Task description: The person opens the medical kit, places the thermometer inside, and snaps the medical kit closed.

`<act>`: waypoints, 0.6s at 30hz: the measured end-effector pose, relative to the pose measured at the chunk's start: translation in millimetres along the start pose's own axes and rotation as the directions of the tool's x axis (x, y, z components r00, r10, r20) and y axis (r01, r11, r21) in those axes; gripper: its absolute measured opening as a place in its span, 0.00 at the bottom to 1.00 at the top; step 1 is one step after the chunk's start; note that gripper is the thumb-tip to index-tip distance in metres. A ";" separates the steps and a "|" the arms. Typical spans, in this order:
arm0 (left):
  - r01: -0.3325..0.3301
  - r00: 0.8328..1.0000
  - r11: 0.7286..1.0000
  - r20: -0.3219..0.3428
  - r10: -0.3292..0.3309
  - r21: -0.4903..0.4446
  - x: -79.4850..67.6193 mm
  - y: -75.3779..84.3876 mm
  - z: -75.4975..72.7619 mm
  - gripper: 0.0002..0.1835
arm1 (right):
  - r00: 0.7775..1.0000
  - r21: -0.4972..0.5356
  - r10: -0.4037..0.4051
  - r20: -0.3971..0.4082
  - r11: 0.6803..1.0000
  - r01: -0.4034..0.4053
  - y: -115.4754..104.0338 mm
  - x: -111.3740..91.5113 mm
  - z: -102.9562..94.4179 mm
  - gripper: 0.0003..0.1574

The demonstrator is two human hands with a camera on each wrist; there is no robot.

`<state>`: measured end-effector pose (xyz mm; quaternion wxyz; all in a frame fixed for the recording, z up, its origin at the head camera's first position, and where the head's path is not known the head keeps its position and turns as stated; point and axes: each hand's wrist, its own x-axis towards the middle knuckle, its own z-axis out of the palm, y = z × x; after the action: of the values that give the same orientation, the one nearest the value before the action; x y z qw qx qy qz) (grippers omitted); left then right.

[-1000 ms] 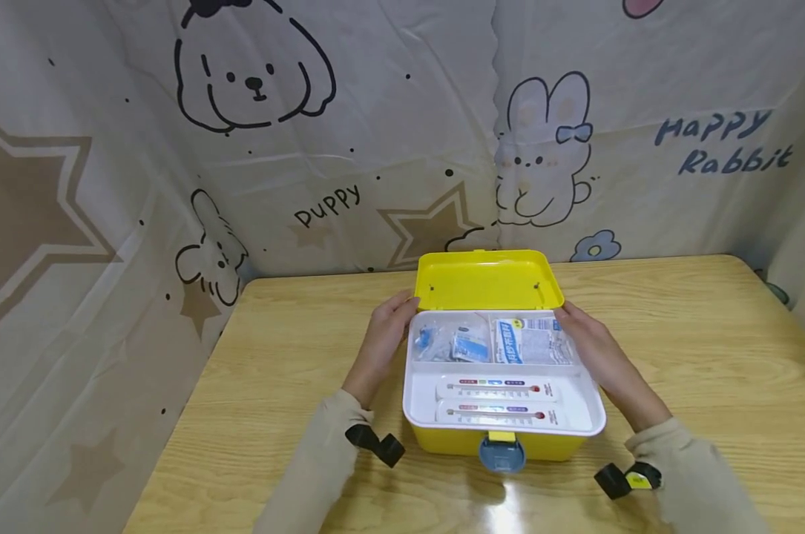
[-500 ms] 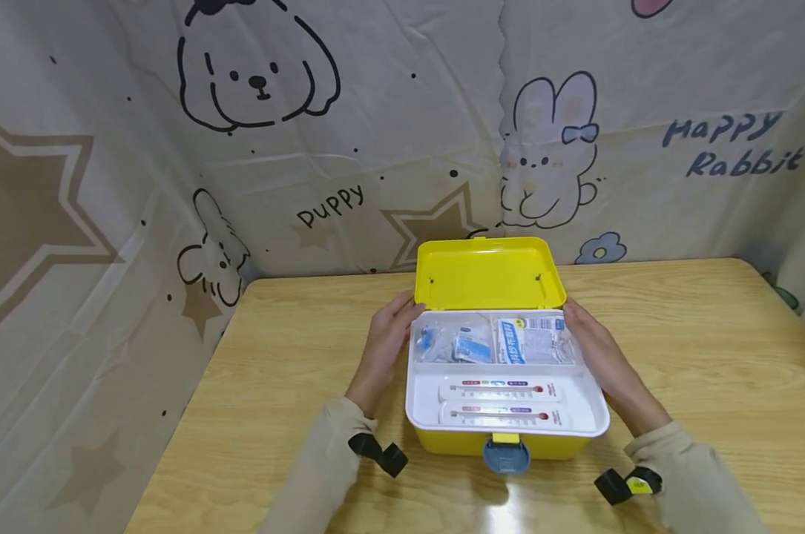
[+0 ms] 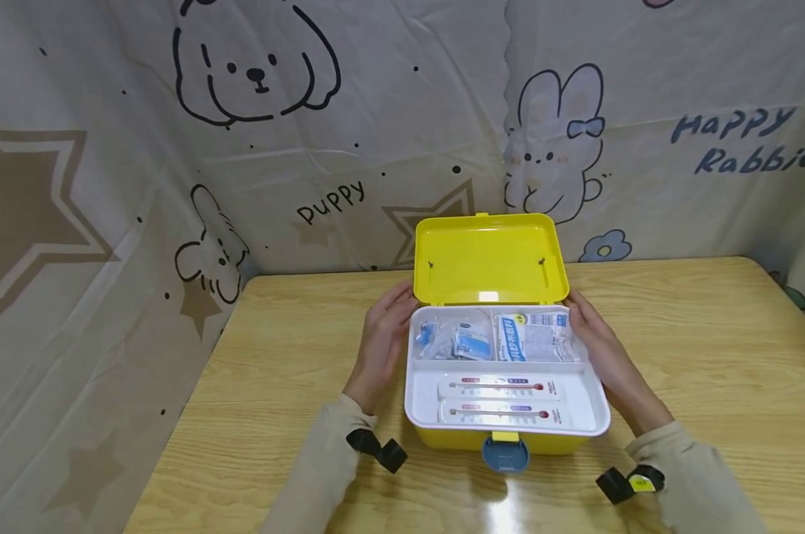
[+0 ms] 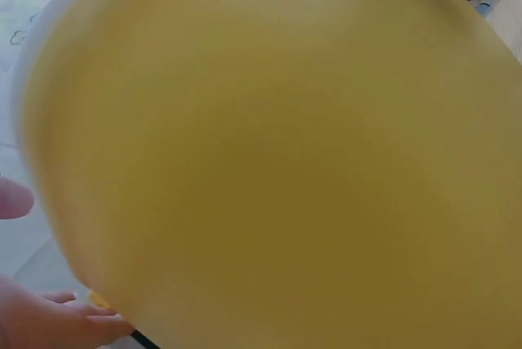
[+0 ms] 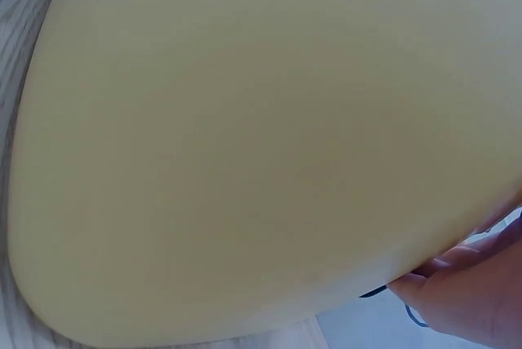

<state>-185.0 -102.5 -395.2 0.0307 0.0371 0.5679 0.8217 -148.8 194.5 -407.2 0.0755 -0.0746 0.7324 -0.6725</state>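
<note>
A yellow medicine box stands on the table, its yellow lid raised at the back. Its white tray holds clear bags with blue-and-white contents at the back left. A gauze packet lies back right, and two thermometers in clear cases fill the front compartment. My left hand is at the rear left corner, fingers extended beside the lid. The right hand lies along the rear right corner, its fingertips partly hidden by the lid. Both wrist views are mostly filled by the yellow side wall.
A grey-blue latch hangs at the front of the box. The wooden table extends to both sides. Behind it hangs a printed cloth, close to the raised lid. Black straps with small cameras sit on the sleeves.
The lid has swung up from leaning far back toward upright. Both hands have stayed by the rear corners, shifting slightly, and the tray's contents keep their places.
</note>
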 end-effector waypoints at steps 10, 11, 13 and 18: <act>-0.035 0.999 0.995 0.017 0.037 -0.096 4.7 0.2 -3.7 0.26 | 0.998 0.065 -0.057 0.005 0.996 0.057 4.7 5.3 -2.9 0.43; -0.044 0.999 0.993 0.026 0.047 -0.109 4.9 0.5 -3.4 0.26 | 0.998 0.071 -0.058 0.005 0.996 0.057 4.5 5.9 -3.1 0.43; -0.056 0.998 0.990 0.034 0.061 -0.126 5.5 0.9 -2.9 0.27 | 0.998 0.078 -0.064 0.009 0.995 0.063 4.2 7.1 -3.5 0.43; -0.060 0.997 0.988 0.045 0.067 -0.140 6.0 2.4 -1.7 0.29 | 0.996 0.098 -0.087 0.009 0.991 0.086 6.0 9.2 -5.7 0.41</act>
<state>-191.1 -104.4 -393.4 0.0209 0.0733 0.5073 0.8584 -159.1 198.6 -412.8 0.0547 -0.1067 0.6942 -0.7097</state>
